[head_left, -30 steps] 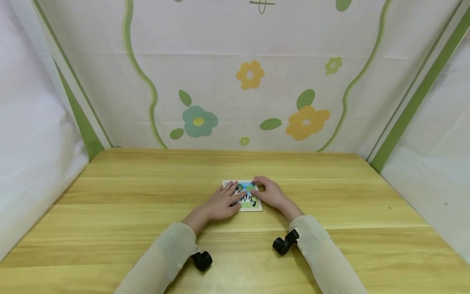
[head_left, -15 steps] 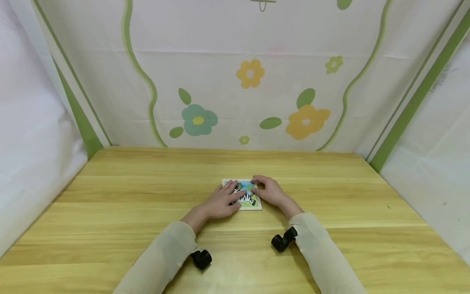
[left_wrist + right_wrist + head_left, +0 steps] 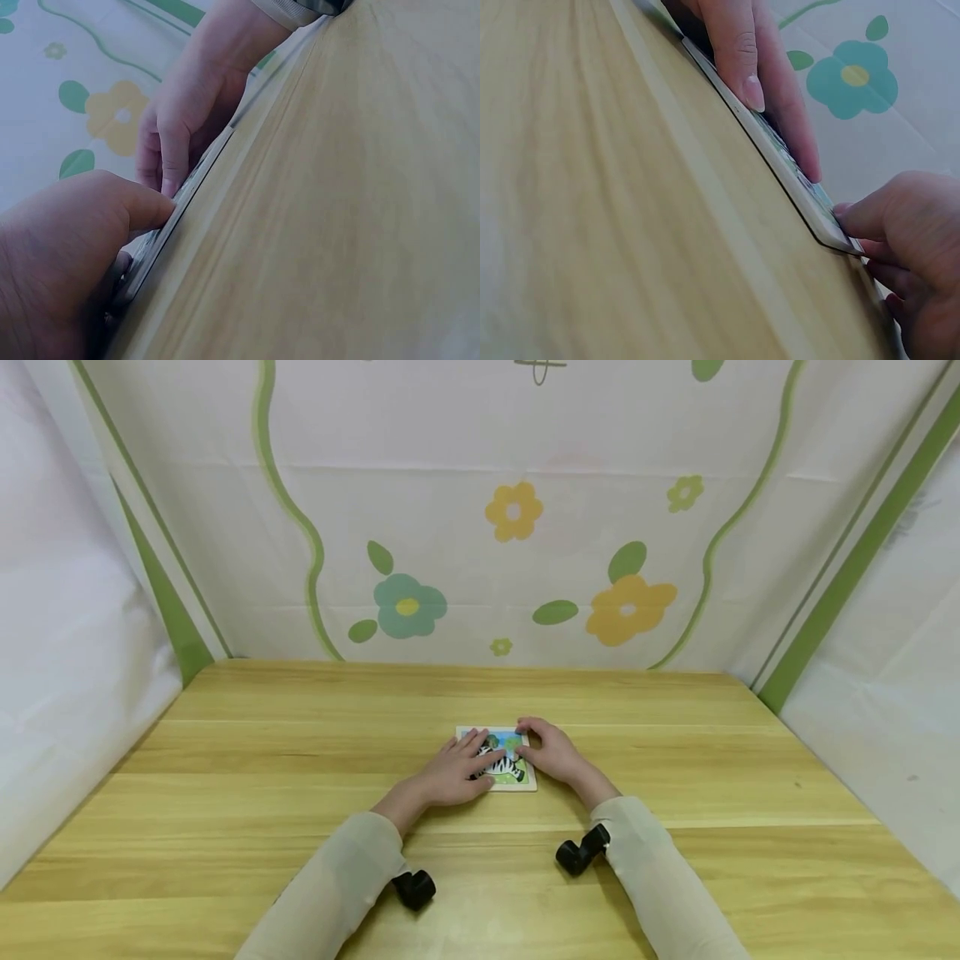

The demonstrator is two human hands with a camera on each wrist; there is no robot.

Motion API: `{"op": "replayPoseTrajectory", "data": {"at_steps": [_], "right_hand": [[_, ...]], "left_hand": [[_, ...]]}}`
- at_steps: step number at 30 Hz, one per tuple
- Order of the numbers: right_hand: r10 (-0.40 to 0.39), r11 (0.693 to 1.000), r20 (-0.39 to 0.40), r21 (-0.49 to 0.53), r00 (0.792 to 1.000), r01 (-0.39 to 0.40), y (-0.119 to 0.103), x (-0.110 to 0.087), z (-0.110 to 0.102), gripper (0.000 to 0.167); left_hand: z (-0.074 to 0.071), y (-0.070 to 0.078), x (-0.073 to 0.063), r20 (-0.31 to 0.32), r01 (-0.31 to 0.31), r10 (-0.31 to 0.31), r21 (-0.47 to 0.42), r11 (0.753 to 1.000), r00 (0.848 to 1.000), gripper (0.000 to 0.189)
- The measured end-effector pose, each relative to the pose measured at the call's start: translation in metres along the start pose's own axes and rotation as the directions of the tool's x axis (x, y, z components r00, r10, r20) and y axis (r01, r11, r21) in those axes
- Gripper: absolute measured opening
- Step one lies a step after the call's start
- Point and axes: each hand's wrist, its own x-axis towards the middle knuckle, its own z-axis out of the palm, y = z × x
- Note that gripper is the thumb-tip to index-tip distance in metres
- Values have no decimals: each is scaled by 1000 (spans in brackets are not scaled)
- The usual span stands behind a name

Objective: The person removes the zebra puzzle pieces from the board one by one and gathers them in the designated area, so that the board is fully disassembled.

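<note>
A small square zebra jigsaw puzzle (image 3: 510,767) with a pale frame lies flat on the wooden table. Across its left half rests my left hand (image 3: 450,775), fingers spread and straight. In the right wrist view, two fingers of this left hand (image 3: 735,45) reach down onto the picture. My right hand (image 3: 555,753) grips the puzzle's upper right part, thumb on the picture and index finger at the far corner. The right wrist view has the right thumb (image 3: 862,217) on the puzzle's edge, with the other fingers curled beside it. The palms hide part of the picture.
The wooden table (image 3: 300,860) extends around the puzzle on all sides. Behind it hangs a white cloth (image 3: 450,443) printed with flowers, and more white cloth stands at both sides. Black wrist cameras (image 3: 414,890) sit at the cuffs.
</note>
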Motion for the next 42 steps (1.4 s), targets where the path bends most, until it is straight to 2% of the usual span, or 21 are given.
{"op": "replayPoseTrajectory", "data": {"at_steps": [12, 27, 36, 42], "right_hand": [[24, 999, -11, 30, 1000, -24, 2, -2, 0, 26], [17, 999, -11, 36, 1000, -16, 1, -2, 0, 26], [68, 991, -94, 118, 993, -56, -3, -2, 2, 21], [53, 987, -134, 157, 990, -32, -4, -1, 4, 17]], "left_hand": [[-1, 3, 0, 10, 4, -4, 4, 1000, 1000, 48], [-1, 5, 1, 11, 22, -22, 7, 1000, 1000, 47], [-1, 5, -1, 2, 17, -17, 7, 1000, 1000, 48], [0, 4, -2, -6, 21, -21, 0, 1000, 1000, 48]]}}
